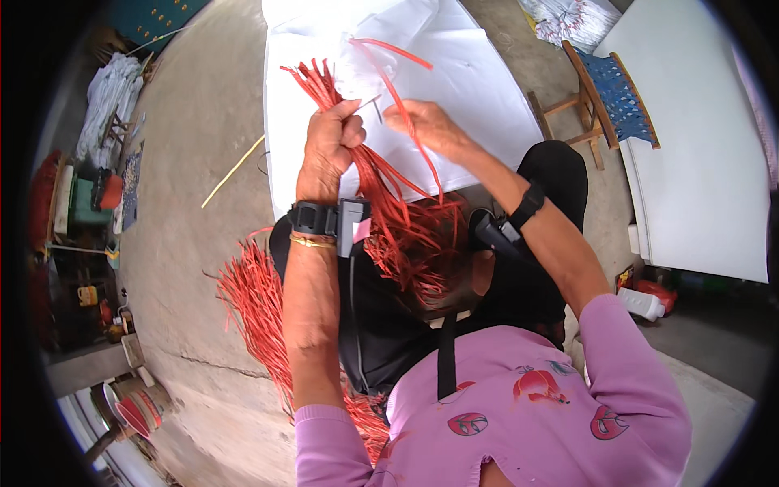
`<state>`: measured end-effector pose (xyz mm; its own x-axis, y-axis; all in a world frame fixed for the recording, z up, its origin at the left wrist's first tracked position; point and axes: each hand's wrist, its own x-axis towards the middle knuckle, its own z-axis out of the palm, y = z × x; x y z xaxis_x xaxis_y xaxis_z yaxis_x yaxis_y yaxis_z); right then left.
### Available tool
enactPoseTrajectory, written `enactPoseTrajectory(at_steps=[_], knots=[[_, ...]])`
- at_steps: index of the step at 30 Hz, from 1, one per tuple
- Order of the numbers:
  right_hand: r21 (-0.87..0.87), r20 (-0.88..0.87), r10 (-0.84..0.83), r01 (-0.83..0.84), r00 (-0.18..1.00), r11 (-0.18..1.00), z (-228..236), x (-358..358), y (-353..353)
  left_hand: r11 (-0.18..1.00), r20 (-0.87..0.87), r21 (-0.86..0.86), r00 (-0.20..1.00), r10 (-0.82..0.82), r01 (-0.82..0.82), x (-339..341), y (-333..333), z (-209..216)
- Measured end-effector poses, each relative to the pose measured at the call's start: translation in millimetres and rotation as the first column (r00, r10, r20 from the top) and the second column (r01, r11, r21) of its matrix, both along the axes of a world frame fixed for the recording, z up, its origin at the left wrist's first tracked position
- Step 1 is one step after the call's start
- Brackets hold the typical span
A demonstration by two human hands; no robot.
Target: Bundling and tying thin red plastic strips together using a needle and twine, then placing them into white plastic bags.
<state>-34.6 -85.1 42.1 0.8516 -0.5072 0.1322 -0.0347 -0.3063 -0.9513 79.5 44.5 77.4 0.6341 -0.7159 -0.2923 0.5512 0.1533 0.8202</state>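
Note:
My left hand (pixel 331 134) is closed round a bundle of thin red strands (pixel 380 174). The bundle's short ends fan out above the fist, and its long ends droop over my lap. A thin bent metal piece (pixel 373 105) juts from the left fist toward my right hand (pixel 426 126). The right fingers are closed in a pinch around a single red strand (pixel 380 69), which loops up and folds over above them. Its lower end hangs down beside the bundle. Motion blurs the right fingertips a little.
White sheeting (pixel 479 89) lies beneath my hands. More red strands (pixel 258 304) are heaped on the concrete floor at my left. A wooden stool with a blue woven seat (pixel 621 97) stands at the right, beside a large white panel (pixel 698 130). A pale stick (pixel 233 170) lies on the floor.

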Motion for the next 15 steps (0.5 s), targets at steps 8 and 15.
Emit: enactPoseTrajectory(at_steps=[8, 15], knots=[[-0.647, 0.135, 0.049, 0.05, 0.99, 0.761, -11.0, -29.5, 6.8, 0.907, -0.162, -0.414, 0.974, -0.155, 0.076, 7.9, 3.9, 12.7], [-0.357, 0.194, 0.113, -0.037, 0.975, 0.933, -13.2, -24.9, 13.2, 0.995, -0.218, -0.074, 0.972, -0.084, 0.069, 11.6, -16.9, -9.5]])
